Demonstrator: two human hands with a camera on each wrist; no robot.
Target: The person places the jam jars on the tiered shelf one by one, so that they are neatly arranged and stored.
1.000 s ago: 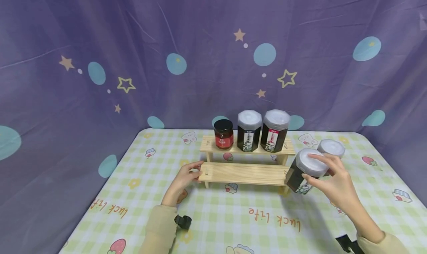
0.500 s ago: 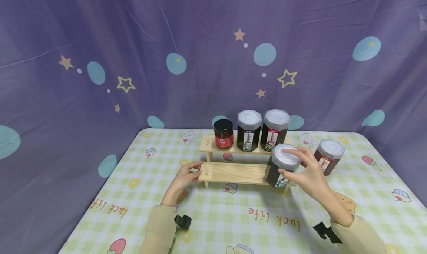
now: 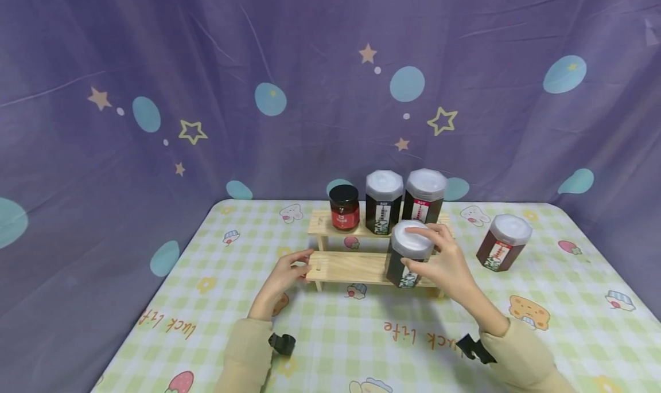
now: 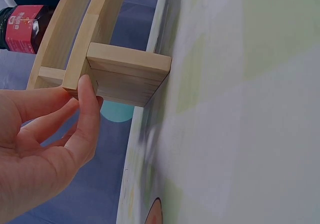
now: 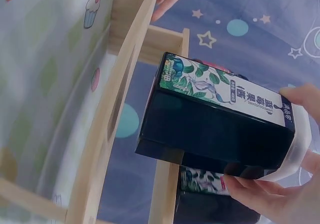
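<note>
My right hand [image 3: 443, 265] grips a dark eight-sided jam jar [image 3: 395, 267] by its white lid, thumb on the near side and fingers across the top. The jar is over the right half of the lower board of a two-tier wooden rack [image 3: 348, 266]. In the right wrist view, the jar's [image 5: 215, 129] base is apart from the boards and its label shows leaves and a blue fruit. My left hand [image 3: 285, 273] pinches the left end of the lower board; in the left wrist view, thumb and fingertips meet its corner.
On the upper board stand a small black-lidded jar [image 3: 345, 209] with a red label and two white-lidded jars, one blue-labelled [image 3: 383, 203], one red-labelled [image 3: 424, 201]. Another white-lidded jar [image 3: 502, 246], reddish-brown, stands on the checked tablecloth [image 3: 330, 347] to the right. A purple curtain [image 3: 320, 129] hangs behind.
My right hand has carried the jar leftward from beside the rack to over the lower board, and the jar is more upright. The jar at right is uncovered. My left hand stays put.
</note>
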